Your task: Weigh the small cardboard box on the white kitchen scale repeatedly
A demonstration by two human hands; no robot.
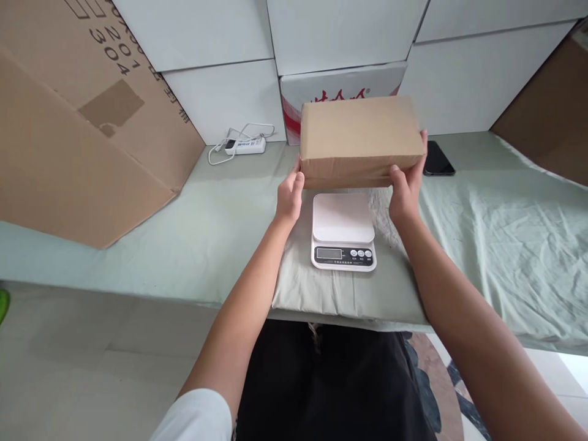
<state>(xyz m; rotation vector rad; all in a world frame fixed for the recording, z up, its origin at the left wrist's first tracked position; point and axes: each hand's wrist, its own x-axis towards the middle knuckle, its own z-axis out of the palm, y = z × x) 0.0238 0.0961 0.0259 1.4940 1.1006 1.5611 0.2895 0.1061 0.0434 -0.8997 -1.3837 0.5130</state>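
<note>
Head view, single frame. I have the cardboard box (361, 138) held between both hands, lifted clear above the kitchen scale (343, 231); whether its underside touches the scale platform I cannot tell, though a shadowed gap shows under its near edge.

Left hand (290, 195): pressed against the box's left end, thumb up along the near corner, fingers mostly hidden behind the cardboard. Grip closed on the box from that side.

Right hand (407, 187): mirrors it at the right end, fingertips showing over the top right corner, palm against the side. Grip closed on the box as well.

Box: plain brown, closed, long side across my view, roughly level, sitting just behind and above the scale.

Scale: white, flat platform bare, dark display and three round buttons on the edge facing me. It stands on a pale green sheet (496, 245) that covers the worktop, wrinkled on the right.

Surroundings: a dark phone (438, 159) lies flat just right of the box, near my right fingertips. A white power strip (245, 145) with coiled cable lies well to the left at the back. A large flattened carton (78, 122) leans at far left. White boxes (220, 67) are stacked along the back wall.
</note>
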